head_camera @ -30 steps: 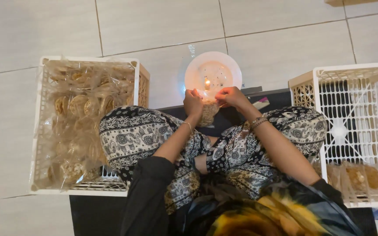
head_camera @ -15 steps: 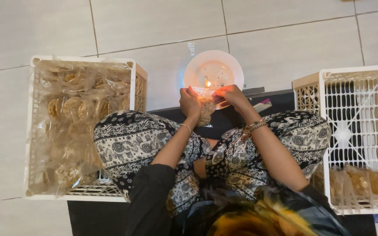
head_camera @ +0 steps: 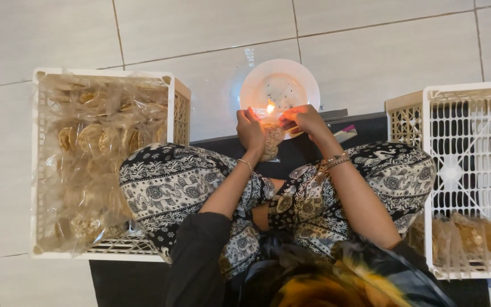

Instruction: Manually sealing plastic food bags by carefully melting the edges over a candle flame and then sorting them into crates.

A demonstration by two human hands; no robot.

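I am sitting cross-legged on a black mat point(head_camera: 126, 281) on the tiled floor point(head_camera: 200, 28). A big white crate point(head_camera: 41, 170) is lying at the mat's left edge, full of bagged crackers point(head_camera: 95, 142); a second crate point(head_camera: 467, 113) is standing at the right edge with a few bags point(head_camera: 473, 236) in its near end. A white plate point(head_camera: 291, 85) is sitting on the floor just past the mat's far edge, carrying a small flame point(head_camera: 270, 107). My left hand point(head_camera: 251, 128) and right hand point(head_camera: 305, 118) are both pinching the top of a small cracker bag point(head_camera: 271, 142), each grip closed on it, holding it at the flame.
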